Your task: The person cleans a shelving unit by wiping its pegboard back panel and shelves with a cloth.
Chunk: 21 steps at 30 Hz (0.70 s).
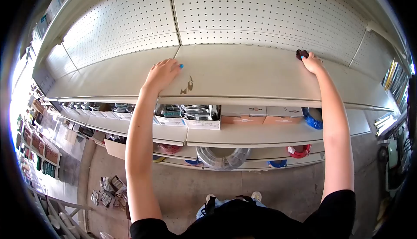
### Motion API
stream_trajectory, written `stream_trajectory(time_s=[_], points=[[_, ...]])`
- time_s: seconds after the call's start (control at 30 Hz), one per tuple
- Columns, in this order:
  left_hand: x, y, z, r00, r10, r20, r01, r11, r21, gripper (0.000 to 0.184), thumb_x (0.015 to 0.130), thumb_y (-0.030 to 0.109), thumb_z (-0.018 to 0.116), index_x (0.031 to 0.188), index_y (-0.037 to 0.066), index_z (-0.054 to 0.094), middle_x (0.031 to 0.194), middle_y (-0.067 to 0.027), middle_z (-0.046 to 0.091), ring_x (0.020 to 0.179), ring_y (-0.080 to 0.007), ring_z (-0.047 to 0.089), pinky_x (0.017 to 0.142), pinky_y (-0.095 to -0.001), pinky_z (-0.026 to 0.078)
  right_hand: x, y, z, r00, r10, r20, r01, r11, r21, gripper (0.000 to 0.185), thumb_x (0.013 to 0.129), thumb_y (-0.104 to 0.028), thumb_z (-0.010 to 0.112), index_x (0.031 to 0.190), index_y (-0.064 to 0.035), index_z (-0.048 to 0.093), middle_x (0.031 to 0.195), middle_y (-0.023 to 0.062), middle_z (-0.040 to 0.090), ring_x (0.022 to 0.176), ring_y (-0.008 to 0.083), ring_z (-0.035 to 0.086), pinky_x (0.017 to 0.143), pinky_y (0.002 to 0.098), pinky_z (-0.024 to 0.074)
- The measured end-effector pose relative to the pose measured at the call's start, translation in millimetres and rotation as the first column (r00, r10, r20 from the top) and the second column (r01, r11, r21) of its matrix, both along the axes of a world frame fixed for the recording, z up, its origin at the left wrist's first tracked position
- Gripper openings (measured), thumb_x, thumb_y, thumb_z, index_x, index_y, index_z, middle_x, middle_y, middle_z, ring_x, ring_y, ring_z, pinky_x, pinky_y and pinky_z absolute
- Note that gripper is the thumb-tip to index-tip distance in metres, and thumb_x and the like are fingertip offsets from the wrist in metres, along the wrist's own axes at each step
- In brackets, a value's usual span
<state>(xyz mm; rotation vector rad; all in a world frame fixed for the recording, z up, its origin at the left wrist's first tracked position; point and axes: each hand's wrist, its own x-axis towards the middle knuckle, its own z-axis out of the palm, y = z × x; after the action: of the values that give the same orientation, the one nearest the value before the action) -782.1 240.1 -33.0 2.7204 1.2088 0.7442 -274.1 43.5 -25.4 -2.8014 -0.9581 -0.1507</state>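
My right hand (312,62) is closed on a dark, crumpled cloth (301,55) at the back right of the beige top shelf (243,72), near the perforated back panel. Part of the cloth shows beyond the thumb. My left hand (163,74) rests on the same shelf, left of centre, with its fingers apart and nothing in them. Just right of that hand, brown marks (190,85) show on the shelf surface near the front edge.
Below are shelves with open boxes of packets (202,124), closed cartons (243,112), a blue coil (313,119), a clear hose coil (223,161) and a red coil (299,152). Packages (108,191) lie on the floor at left. Perforated panels (260,13) rise behind.
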Motion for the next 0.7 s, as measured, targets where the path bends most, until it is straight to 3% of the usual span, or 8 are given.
stream_trajectory(time_s=[0.07,0.17,0.3,0.4,0.53,0.57,0.7], points=[[1.3,-1.8,3.5,1.0,0.02,-0.019,-0.02,1.0,-0.01,0.037,0.092,0.035,0.05,0.115,0.008,0.058,0.117,-0.011,0.061,0.11,-0.0307,0.055,0.095,-0.0387,0.042,-12.1,24.0,1.3,0.999,0.035,0.007,-0.035,0.999,-0.023,0.06,0.091,-0.045,0.037,0.136,-0.0044,0.036,0.139,0.0225,0.039,0.128,0.0361,0.04,0.107,0.0482,0.0297],[1.3,-0.8,1.6,1.0,0.018,0.0,-0.018,1.0,0.011,0.037,0.092,0.036,0.048,0.112,0.008,0.059,0.116,-0.0104,0.061,0.109,-0.0312,0.055,0.094,-0.0388,0.042,-54.9,80.7,-7.3,0.952,0.295,0.08,-0.294,0.956,-0.021,0.06,0.09,-0.044,0.038,0.135,-0.0039,0.036,0.137,0.0256,0.039,0.126,0.0378,0.041,0.105,0.0458,0.0339],[-1.9,-1.0,-1.0,0.996,0.041,0.077,-0.041,0.999,0.008,0.034,0.092,0.033,0.046,0.109,0.007,0.06,0.115,-0.0118,0.061,0.107,-0.0325,0.056,0.093,-0.0404,0.042,-174.4,136.9,4.6,0.853,0.516,0.075,-0.51,0.855,-0.092,0.06,0.092,-0.045,0.035,0.134,-0.0026,0.035,0.135,0.0256,0.039,0.126,0.0378,0.04,0.104,0.046,0.0347],[-4.0,5.1,-5.2,0.978,0.203,0.047,-0.204,0.979,0.0,0.031,0.091,0.028,0.044,0.106,0.006,0.06,0.112,-0.0135,0.06,0.105,-0.0336,0.056,0.091,-0.0419,0.043,-234.6,189.7,-3.2,0.748,0.66,0.077,-0.652,0.751,-0.103,0.06,0.092,-0.044,0.033,0.135,-0.002,0.035,0.138,0.0275,0.036,0.128,0.039,0.038,0.106,0.0475,0.0316],[-8.5,20.7,-17.7,0.961,0.266,0.074,-0.272,0.958,0.088,0.026,0.088,0.02,0.045,0.102,0.006,0.061,0.111,-0.0148,0.061,0.104,-0.0329,0.057,0.09,-0.0434,0.044,-314.4,232.8,6.7,0.634,0.773,0.023,-0.765,0.631,-0.125,0.061,0.09,-0.042,0.032,0.14,-0.0067,0.031,0.144,0.0246,0.03,0.133,0.0378,0.032,0.11,0.0452,0.0274],[-6.8,19.8,-17.8,0.959,0.257,0.121,-0.268,0.96,0.084,0.02,0.082,0.012,0.048,0.096,0.004,0.061,0.105,-0.0155,0.062,0.104,-0.0315,0.057,0.091,-0.0422,0.044,-319.8,241.7,5.7,0.633,0.774,0.029,-0.765,0.631,-0.133,0.06,0.09,-0.042,0.032,0.14,-0.0078,0.032,0.144,0.0242,0.03,0.133,0.0376,0.032,0.11,0.0452,0.0274],[-7.0,25.9,-14.4,0.95,0.294,0.109,-0.301,0.952,0.049,0.022,0.082,0.012,0.048,0.098,0.003,0.06,0.106,-0.0171,0.061,0.106,-0.0334,0.055,0.09,-0.0431,0.044,-312.2,263.9,-10.4,0.494,0.858,0.143,-0.826,0.514,-0.231,0.059,0.09,-0.044,0.033,0.14,-0.012,0.033,0.143,0.0184,0.033,0.133,0.0348,0.033,0.11,0.0446,0.0277]])
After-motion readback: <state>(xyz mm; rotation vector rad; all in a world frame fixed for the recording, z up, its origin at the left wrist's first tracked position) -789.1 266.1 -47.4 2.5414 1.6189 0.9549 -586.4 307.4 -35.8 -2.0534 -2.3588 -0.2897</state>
